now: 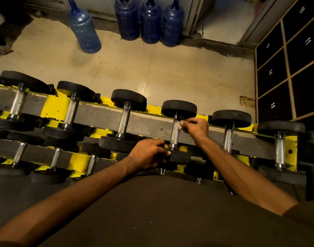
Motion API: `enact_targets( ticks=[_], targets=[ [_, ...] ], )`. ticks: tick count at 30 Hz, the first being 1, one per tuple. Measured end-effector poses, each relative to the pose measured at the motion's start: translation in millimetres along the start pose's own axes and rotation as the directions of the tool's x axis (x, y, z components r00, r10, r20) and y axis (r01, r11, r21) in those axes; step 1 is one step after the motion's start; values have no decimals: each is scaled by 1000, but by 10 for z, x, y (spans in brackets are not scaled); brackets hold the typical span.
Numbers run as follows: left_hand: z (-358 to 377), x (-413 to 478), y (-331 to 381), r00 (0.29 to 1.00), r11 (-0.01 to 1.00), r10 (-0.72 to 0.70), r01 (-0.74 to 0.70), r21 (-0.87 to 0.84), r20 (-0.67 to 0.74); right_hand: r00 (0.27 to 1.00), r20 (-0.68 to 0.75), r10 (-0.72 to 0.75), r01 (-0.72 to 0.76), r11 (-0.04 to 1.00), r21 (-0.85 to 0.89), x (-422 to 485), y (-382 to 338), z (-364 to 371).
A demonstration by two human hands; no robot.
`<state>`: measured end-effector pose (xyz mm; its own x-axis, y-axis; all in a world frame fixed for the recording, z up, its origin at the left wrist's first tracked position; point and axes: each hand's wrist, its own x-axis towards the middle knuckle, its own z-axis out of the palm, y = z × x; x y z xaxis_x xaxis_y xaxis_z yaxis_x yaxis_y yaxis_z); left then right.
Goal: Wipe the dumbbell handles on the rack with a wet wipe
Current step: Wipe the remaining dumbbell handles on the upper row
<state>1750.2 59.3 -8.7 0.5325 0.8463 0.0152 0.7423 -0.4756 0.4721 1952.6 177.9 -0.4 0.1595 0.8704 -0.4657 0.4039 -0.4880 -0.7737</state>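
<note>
Pinches wipe (180, 124) in right hand (195, 128) against far end of fourth top-row handle (175, 135) | grips that dumbbell's near weight (181, 156) with left hand (149, 154) | seems mid-task: cannot tell cleaned handles apart; lower rack (49, 108) row likely pending.

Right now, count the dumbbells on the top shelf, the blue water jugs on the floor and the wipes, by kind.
Top-shelf dumbbells: 6
Blue water jugs: 4
Wipes: 1, pinched in the right hand
Total: 11
</note>
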Motion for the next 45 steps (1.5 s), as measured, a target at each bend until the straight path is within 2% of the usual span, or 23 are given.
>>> enact_targets(
  ticks=[3,5,6,8,9,10,14,16,17,20,23,24,26,28,30,32,34,35,36,39,41,42,45],
  targets=[
    [14,-11,-1,1000,1000,-15,15,-1,-3,927,-109,-359,318,906,-279,-74,-16,175],
    [3,-25,-7,1000,1000,-22,22,-2,-1,853,-26,-522,457,768,-450,-108,77,233],
    [-8,-24,-1,1000,1000,-23,23,2,-1,799,52,-599,528,658,-536,-119,128,234],
    [-23,-13,19,1000,1000,-17,17,7,-10,676,253,-692,632,367,-683,-117,214,216],
    [-28,-7,32,1000,1000,-10,10,7,-16,640,344,-687,651,246,-719,-113,213,208],
    [-32,-8,43,1000,1000,-6,6,8,-20,635,417,-651,648,153,-746,-128,173,215],
    [-24,-31,43,1000,1000,-19,19,15,-16,651,604,-459,594,-188,-782,-139,-54,379],
    [-36,-25,49,1000,1000,-19,19,19,-11,673,644,-365,572,-295,-765,-157,-191,453],
    [-41,-19,53,1000,1000,-15,16,24,-8,685,651,-327,577,-302,-759,-156,-250,473],
    [-48,-36,49,1000,999,-20,20,32,-11,670,641,-375,610,-214,-763,-186,-343,424],
    [-29,-45,44,999,999,-35,35,17,1,662,556,-502,644,1,-765,-168,-180,246],
    [-24,-41,45,999,999,-34,34,10,-1,678,481,-557,638,119,-761,-164,-113,180],
    [-11,-49,43,999,999,-33,33,1,-4,763,227,-606,575,474,-668,-161,-19,115],
    [-5,-63,32,999,999,-37,37,-3,-4,884,-48,-465,393,793,-465,-121,23,157],
    [-9,-69,31,999,999,-44,44,-20,-3,964,-179,-198,161,966,-203,-18,64,239],
    [-22,-58,36,1000,999,-30,30,-23,-10,991,-129,31,-25,998,49,74,106,280],
    [-31,-56,28,1000,1000,-22,22,-19,-14,979,66,191,-202,937,284,123,135,284],
    [-26,-57,15,1000,1000,-22,22,-17,-13,955,182,233,-283,900,331,97,136,263],
    [-21,-59,6,1000,1000,-22,22,-16,-9,927,280,248,-333,890,311,44,136,220],
    [-15,-51,-11,1000,1000,-17,17,-25,5,854,438,279,-332,942,48,26,229,44],
    [-21,-43,-6,1000,1000,-10,11,-21,11,839,448,307,-315,947,-60,113,244,-37],
    [-24,-39,-5,1000,1000,-10,10,-21,12,858,415,303,-323,946,-22,159,216,-40],
    [-25,-35,-15,1000,999,-14,15,-33,11,935,226,274,-343,859,381,284,83,44]
  ],
)
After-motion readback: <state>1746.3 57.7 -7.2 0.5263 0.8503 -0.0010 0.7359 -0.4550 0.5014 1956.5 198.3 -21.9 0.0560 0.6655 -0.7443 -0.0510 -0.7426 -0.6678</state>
